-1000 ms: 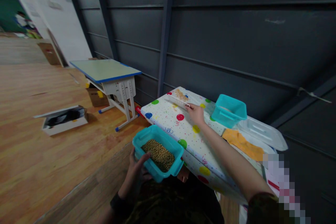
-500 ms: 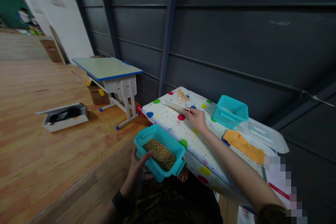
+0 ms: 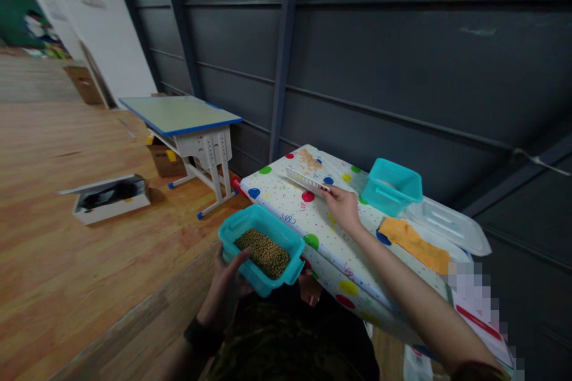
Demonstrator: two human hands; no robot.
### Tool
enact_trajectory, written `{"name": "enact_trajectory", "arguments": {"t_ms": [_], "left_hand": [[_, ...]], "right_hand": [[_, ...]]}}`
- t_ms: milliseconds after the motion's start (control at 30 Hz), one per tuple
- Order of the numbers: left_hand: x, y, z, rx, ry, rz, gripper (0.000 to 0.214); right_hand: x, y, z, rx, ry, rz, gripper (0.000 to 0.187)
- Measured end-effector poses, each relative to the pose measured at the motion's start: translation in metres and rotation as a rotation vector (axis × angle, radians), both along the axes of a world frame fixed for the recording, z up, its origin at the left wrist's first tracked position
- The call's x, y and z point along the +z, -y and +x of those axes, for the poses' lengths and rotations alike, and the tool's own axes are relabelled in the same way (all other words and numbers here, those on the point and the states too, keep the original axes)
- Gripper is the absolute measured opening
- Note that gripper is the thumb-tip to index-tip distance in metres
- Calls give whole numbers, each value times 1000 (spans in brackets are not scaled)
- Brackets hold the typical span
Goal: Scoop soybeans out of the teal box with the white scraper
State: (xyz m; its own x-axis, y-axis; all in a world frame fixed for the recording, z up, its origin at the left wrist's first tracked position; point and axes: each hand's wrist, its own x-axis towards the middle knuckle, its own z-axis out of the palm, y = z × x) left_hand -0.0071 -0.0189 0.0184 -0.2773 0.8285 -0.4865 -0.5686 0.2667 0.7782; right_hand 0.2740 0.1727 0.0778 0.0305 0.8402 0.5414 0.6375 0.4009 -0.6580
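My left hand [image 3: 224, 281] grips the near end of a teal plastic tub [image 3: 231, 230] full of small olive-brown beans [image 3: 263, 253], held just off the near edge of the polka-dot table [image 3: 286, 205]. My right hand [image 3: 342, 204] reaches over the table and pinches one end of a flat white strip [image 3: 306, 180]. Beyond the strip lies a small pile of tan grains [image 3: 308, 160] near the table's far corner.
A second teal tub [image 3: 392, 186] stands tilted at the back of the table beside a clear lid [image 3: 449, 227] and an orange cloth [image 3: 413, 242]. To the left are a blue-edged desk [image 3: 179, 115], cardboard boxes and an open white box [image 3: 107, 197] on the wooden floor. A dark panelled wall runs behind.
The white strip in my right hand has drawn back a little from the grain pile toward me. The tub of beans has shifted slightly left and lower.
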Motion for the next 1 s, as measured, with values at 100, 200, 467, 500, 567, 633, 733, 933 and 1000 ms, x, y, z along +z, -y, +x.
{"name": "enact_trajectory", "arguments": {"t_ms": [100,200,467,500,567,633,733,933,1000], "left_hand": [[1,-6,-2,11,0,30,107],[1,-14,-7,-8,-37,6,102],[3,-20,-17,-61,-64,24,98],[2,-20,-17,-67,-64,28,97],[1,-21,-17,-75,-62,37,97],[-3,-22,-16,-64,-57,34,99],[-9,-25,-13,5,-24,26,97],[-7,-28,-7,62,6,51,80],[-3,-27,-6,75,21,62,78]], "right_hand": [[1,3,4,-6,-6,-4,23],[5,1,-1,11,-13,-20,24],[17,-11,-40,40,74,-66,20],[17,-11,-42,45,86,-70,20],[15,-9,-43,60,101,-68,22],[14,-7,-42,84,100,-57,25],[12,-2,-38,109,68,-55,30],[6,20,-27,185,-40,-122,35],[3,33,-23,204,-67,-149,37]]}}
